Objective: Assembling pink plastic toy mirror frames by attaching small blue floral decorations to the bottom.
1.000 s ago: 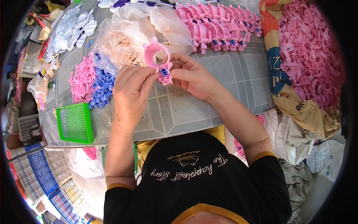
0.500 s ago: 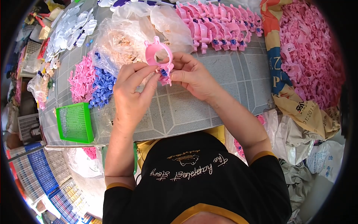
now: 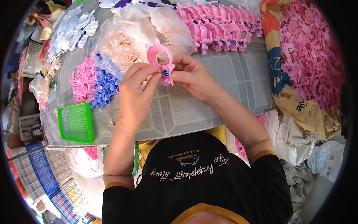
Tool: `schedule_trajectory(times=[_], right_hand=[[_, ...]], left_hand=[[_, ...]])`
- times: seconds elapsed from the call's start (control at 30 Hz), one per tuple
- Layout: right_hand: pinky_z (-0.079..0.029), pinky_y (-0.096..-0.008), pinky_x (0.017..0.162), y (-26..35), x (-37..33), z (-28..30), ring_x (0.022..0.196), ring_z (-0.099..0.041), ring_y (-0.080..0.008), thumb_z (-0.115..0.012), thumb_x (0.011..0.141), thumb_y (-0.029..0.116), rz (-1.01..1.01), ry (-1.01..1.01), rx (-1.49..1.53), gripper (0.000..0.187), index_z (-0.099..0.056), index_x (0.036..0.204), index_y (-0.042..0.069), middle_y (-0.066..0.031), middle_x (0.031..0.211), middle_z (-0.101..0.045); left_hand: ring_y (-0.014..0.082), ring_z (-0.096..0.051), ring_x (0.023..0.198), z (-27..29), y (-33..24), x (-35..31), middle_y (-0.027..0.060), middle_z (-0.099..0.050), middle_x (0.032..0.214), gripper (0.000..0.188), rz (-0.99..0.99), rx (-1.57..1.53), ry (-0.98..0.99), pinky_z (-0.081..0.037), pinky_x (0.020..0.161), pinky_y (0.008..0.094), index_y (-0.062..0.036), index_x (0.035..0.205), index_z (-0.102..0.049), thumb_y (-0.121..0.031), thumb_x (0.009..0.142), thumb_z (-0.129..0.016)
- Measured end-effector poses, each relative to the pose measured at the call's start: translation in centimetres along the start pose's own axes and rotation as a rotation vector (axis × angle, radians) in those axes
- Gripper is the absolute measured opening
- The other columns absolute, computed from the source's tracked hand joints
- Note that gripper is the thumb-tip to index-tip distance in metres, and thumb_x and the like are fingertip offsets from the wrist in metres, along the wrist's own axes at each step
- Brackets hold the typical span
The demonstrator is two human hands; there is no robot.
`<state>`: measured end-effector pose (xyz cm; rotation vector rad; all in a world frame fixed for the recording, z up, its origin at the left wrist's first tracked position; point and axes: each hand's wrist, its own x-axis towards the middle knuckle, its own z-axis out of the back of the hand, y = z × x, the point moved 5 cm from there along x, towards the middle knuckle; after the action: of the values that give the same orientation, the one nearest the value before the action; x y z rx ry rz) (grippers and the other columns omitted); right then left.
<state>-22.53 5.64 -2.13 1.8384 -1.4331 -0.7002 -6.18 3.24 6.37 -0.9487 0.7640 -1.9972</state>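
Observation:
A pink plastic ring-shaped part [image 3: 152,56] with a small blue piece [image 3: 165,74] set in its lower end is held up over the table. My right hand [image 3: 197,80] grips its lower end from the right, thumb in front and fingers behind. From the left, my left hand [image 3: 136,91] pinches at the same end beside the blue piece. Its fingertips hide whether a further small bit sits between them. Left of my hands lie a heap of small pink parts [image 3: 82,83] and a heap of small blue parts [image 3: 104,89].
Rows of similar pink ring parts [image 3: 223,31] stand at the back right. Behind my hands sits a clear plastic bag [image 3: 130,26] of beige pieces. A green tray [image 3: 76,125] is near the left edge. A large sack [image 3: 278,71] full of pink parts stands right.
Both hands and the ring part have barely shifted, with my left fingertips a little further right against its lower end. The grip has stayed the same.

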Motion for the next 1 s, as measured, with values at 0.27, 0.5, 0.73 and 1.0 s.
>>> schedule_trajectory(times=[0.27, 0.5, 0.73, 1.0], right_hand=[[-0.055, -0.0481, 0.106, 2.2, -0.1, 0.4, 0.118, -0.067, -0.0272, -0.057, 0.100, 0.009, 0.078, -0.097, 0.306, 0.034, -0.054, 0.135, 0.007, -0.0131, 0.127, -0.065], [-0.058, -0.0443, 0.102, 2.0, 0.0, 0.4, 0.112, -0.071, -0.0284, -0.060, 0.103, 0.012, 0.069, -0.063, 0.299, 0.034, -0.053, 0.136, 0.007, -0.0130, 0.125, -0.067], [-0.058, -0.0445, 0.103, 2.0, 0.0, 0.7, 0.113, -0.070, -0.0279, -0.059, 0.104, 0.013, 0.063, -0.111, 0.327, 0.036, -0.051, 0.138, 0.005, -0.0139, 0.125, -0.067], [-0.058, -0.0433, 0.103, 0.9, 0.2, -0.3, 0.112, -0.070, -0.0268, -0.057, 0.106, 0.019, -0.065, -0.033, 0.332, 0.036, -0.051, 0.138, 0.002, -0.0153, 0.126, -0.066]], left_hand=[[0.0287, -0.069, 0.082, 5.6, 6.1, 2.3, 0.0130, -0.072, 0.096, 0.017, 0.098, 0.139, -0.364, -0.055, 0.077, 0.0348, -0.0031, 0.105, -0.078, -0.006, 0.090, -0.071], [0.0338, -0.063, 0.099, 0.9, 8.8, 4.1, 0.0097, -0.070, 0.098, 0.011, -0.119, 0.693, 0.000, -0.050, 0.088, 0.0460, -0.0068, 0.091, -0.077, -0.010, 0.082, -0.072], [0.0317, -0.065, 0.105, 0.9, 7.9, 3.7, 0.0091, -0.072, 0.104, 0.013, -0.119, 0.659, -0.043, -0.049, 0.090, 0.0483, -0.0062, 0.098, -0.075, -0.008, 0.088, -0.067], [0.0350, -0.069, 0.093, 3.1, 1.1, 1.6, 0.0163, -0.072, 0.100, 0.018, 0.029, 0.165, -0.078, -0.055, 0.082, 0.0419, -0.0001, 0.107, -0.071, -0.001, 0.089, -0.070]])
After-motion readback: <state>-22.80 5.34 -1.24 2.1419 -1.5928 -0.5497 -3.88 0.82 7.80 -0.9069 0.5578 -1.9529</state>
